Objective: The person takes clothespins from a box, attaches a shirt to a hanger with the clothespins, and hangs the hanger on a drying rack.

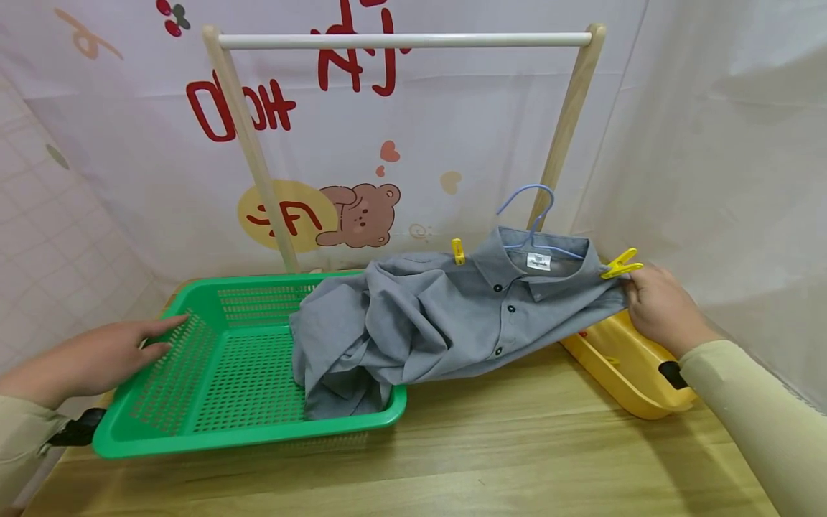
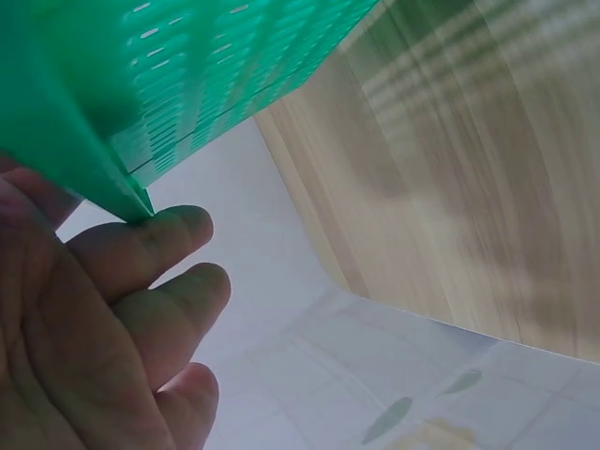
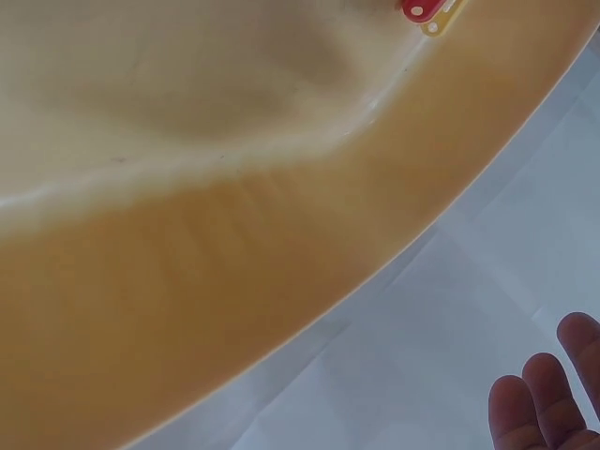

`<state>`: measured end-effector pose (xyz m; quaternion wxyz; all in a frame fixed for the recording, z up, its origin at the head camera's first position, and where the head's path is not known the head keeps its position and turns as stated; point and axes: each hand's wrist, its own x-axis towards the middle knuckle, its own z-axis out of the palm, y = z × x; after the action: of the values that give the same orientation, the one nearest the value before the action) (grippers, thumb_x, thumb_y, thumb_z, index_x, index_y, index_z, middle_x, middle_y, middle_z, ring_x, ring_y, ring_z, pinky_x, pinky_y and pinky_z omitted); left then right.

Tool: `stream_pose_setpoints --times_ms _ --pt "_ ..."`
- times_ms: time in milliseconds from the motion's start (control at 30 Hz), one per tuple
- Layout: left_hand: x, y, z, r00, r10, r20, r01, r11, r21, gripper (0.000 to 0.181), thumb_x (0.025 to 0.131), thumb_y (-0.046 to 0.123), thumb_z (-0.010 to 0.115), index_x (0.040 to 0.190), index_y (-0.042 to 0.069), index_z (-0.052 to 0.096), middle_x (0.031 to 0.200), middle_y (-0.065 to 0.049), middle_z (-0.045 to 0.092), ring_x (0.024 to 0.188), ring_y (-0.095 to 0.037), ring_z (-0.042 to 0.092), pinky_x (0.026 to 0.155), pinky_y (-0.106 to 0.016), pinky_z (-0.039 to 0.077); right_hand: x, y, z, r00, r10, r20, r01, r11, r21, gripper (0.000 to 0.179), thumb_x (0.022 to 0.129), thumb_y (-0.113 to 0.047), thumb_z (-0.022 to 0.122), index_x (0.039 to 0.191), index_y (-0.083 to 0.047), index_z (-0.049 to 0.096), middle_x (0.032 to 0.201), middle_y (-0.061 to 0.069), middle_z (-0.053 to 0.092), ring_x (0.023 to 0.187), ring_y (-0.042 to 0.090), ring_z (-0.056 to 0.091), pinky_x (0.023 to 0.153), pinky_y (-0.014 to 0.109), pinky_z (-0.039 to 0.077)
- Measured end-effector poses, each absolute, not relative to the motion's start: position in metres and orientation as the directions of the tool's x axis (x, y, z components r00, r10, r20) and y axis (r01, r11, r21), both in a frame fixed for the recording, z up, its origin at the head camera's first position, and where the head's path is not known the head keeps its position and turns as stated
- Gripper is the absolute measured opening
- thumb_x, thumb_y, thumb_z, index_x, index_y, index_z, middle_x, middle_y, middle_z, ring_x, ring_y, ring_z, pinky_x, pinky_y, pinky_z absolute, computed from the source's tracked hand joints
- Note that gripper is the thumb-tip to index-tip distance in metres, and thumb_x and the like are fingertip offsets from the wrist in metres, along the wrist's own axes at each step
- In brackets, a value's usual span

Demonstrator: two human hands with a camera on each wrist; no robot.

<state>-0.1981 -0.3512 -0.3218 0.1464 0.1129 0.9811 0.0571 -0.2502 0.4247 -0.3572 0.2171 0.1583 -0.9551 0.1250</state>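
Observation:
A grey button shirt (image 1: 452,316) on a blue wire hanger (image 1: 543,208) lies with its lower part bunched in a green basket (image 1: 252,436). Yellow clothespins sit on its shoulders, one at the left (image 1: 458,251), another at the right (image 1: 622,264). Beside the right clothespin, my right hand (image 1: 665,309) pinches the shirt's shoulder over a yellow tray (image 1: 620,388); in the right wrist view, other fingers (image 3: 534,412) extend beside the tray. My left hand (image 1: 103,359) holds the basket's left rim, with fingers (image 2: 159,248) beneath it in the left wrist view.
A drying rack with a white rail (image 1: 400,41) and wooden posts stands behind the shirt. The yellow tray holds a red clip (image 3: 420,9) and a yellow one. All this is over a wooden table (image 1: 491,452), before a printed cloth backdrop (image 1: 420,108).

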Motion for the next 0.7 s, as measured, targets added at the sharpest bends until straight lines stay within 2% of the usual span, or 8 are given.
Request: stream_pose_setpoints --times_ms 100,267,500,700 --pt "-0.198 -0.354 -0.323 -0.929 0.242 -0.279 0.208 0.967 0.145 0.06 0.109 0.02 0.052 0.16 -0.007 0.034 0.137 -0.046 0.056 0.109 -0.048 0.069 0.079 -0.055 0.057 -0.25 0.426 -0.357 -0.861 -0.24 0.447 -0.347 0.922 -0.173 0.021 0.105 0.001 0.046 0.102 0.006 0.066 0.096 0.027 0.068 0.098 0.048 0.062 0.098 0.063 0.04" --pt "-0.198 -0.36 -0.324 -0.923 0.232 -0.308 0.197 0.97 0.139 0.062 0.11 0.022 0.053 0.16 -0.008 0.031 0.141 -0.048 0.05 0.119 -0.062 0.06 0.084 -0.062 0.057 -0.25 0.43 -0.356 -0.879 -0.222 0.423 -0.321 0.93 -0.18 0.023 0.105 0.0 0.044 0.102 0.007 0.067 0.094 0.027 0.068 0.097 0.05 0.062 0.098 0.065 0.04" --pt "-0.196 -0.367 -0.325 -0.92 0.236 -0.312 0.206 0.97 0.127 0.063 0.111 0.024 0.052 0.159 -0.011 0.031 0.139 -0.049 0.051 0.119 -0.065 0.059 0.086 -0.066 0.055 -0.248 0.434 -0.352 -0.901 -0.199 0.385 -0.287 0.94 -0.186 0.03 0.107 -0.001 0.04 0.097 0.008 0.066 0.092 0.029 0.069 0.096 0.052 0.063 0.104 0.066 0.036" --pt "-0.195 -0.372 -0.323 -0.913 0.233 -0.336 0.212 0.972 0.098 0.066 0.113 0.033 0.049 0.159 -0.01 0.031 0.137 -0.047 0.056 0.117 -0.064 0.06 0.085 -0.065 0.055 -0.247 0.436 -0.351 -0.906 -0.198 0.375 -0.278 0.945 -0.172 0.029 0.107 -0.001 0.04 0.094 0.007 0.064 0.089 0.028 0.068 0.095 0.051 0.063 0.104 0.065 0.035"
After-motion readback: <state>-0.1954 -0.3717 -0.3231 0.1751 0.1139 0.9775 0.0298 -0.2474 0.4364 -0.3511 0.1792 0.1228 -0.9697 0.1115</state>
